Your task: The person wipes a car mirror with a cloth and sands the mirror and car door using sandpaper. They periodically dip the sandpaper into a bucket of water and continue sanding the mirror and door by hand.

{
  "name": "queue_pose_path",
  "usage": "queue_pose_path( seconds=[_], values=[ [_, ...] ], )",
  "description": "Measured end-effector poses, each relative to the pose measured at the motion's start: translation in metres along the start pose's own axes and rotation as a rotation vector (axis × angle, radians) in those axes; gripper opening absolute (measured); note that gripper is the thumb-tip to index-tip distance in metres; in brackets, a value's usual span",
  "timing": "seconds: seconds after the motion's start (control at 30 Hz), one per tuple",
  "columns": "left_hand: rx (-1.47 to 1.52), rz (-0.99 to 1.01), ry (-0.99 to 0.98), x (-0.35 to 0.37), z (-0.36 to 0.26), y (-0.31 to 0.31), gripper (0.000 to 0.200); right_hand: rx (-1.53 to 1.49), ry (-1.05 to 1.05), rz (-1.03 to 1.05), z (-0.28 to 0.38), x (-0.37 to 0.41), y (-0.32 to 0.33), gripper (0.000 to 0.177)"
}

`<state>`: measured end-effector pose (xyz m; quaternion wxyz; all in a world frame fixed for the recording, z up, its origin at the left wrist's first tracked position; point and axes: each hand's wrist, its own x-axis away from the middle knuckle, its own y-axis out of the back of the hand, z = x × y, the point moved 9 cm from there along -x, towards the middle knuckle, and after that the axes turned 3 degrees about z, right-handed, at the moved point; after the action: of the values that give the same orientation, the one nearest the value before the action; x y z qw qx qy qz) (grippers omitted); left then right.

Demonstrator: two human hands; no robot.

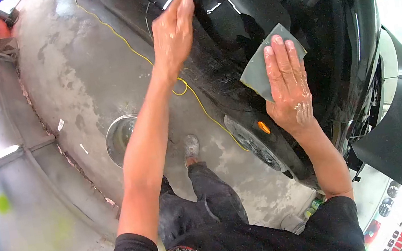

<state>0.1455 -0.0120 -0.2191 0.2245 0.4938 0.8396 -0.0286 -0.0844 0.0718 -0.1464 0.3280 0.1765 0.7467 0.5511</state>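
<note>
Gray sheet (255,72) laid flat on black car's bodywork (227,23), above orange side lamp (263,127). Right hand (288,84) spread open over sheet, nothing clenched; fingers kept straight and together, probably so pressure is shared evenly. Left hand (172,36) extended beside bodywork, perhaps for balance; whether anything is pinched there cannot be told. Yellow cable (100,21) strung along floor (75,87); bucket (109,144) set near feet, likely for easy reach.
</note>
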Motion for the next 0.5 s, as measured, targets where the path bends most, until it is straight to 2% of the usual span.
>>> queue_pose_path(
  seconds=[0.13,0.3,0.5],
  values=[
    [0.146,0.018,0.253,0.073,0.056,0.002,0.045,0.039,0.038,-0.034,0.007,-0.057,0.006,0.068],
    [0.283,0.125,0.475,0.132,0.075,-0.003,0.051,0.097,0.198,-0.031,0.025,-0.146,-0.011,0.063],
    [0.223,0.151,0.611,0.168,0.082,0.059,0.047,0.107,0.043,0.002,0.021,-0.029,0.003,0.065]
  ],
)
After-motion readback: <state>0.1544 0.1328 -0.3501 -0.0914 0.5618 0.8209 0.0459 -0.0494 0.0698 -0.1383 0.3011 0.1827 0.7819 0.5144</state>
